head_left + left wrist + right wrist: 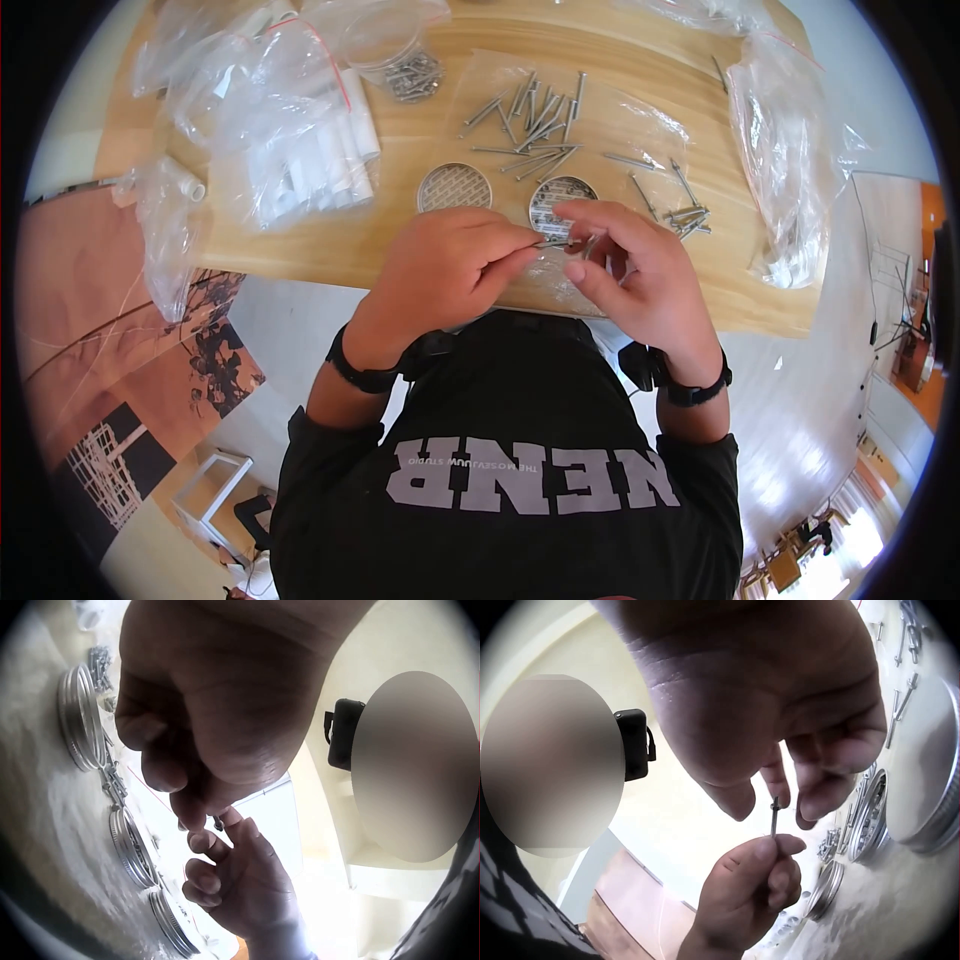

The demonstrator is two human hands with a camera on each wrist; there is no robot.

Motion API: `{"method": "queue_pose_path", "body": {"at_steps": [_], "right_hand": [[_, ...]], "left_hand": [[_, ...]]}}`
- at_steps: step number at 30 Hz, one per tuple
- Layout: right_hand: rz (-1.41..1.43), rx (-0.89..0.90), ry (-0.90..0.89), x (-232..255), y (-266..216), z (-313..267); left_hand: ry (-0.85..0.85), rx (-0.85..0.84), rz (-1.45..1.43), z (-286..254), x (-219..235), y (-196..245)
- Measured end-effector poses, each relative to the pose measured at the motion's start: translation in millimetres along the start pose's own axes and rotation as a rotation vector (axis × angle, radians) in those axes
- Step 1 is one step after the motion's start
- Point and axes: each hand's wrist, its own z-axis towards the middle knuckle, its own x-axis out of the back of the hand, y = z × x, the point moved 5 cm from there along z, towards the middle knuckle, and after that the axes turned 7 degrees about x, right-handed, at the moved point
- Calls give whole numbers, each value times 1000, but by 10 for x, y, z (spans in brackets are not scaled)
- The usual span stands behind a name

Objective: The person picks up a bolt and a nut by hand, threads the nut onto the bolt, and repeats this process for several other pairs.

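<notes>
My left hand (440,265) pinches a thin metal bolt (774,817) between thumb and forefinger. A small nut (775,805) sits near the bolt's upper end. Facing it, my right hand (640,265) has its thumb and fingers spread around that end, with a gap between them and the bolt in the right wrist view. Just beyond the hands lie two round metal lids: the left lid (455,187) shows a patterned inside, while the right lid (563,182) holds small metal pieces and is partly covered by the right fingers.
Loose bolts (540,120) lie in a pile on a flat clear bag behind the lids, with a smaller cluster (688,218) to the right. A bag of white tubes (310,180) lies at left, near a clump of small hardware (412,76). Another clear bag (785,160) lies at the table's right.
</notes>
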Motion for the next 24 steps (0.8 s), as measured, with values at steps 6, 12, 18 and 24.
{"method": "queue_pose_path", "body": {"at_steps": [6, 12, 18, 24], "right_hand": [[-132, -184, -136, -48, 117, 3], [-234, 66, -87, -30, -16, 57], [-76, -59, -49, -38, -63, 34], [-121, -260, -173, -47, 40, 39]], "left_hand": [[16, -40, 23, 6, 34, 69], [34, -60, 6, -28, 41, 51], [22, -57, -22, -43, 51, 59], [3, -79, -10, -26, 27, 85]]}}
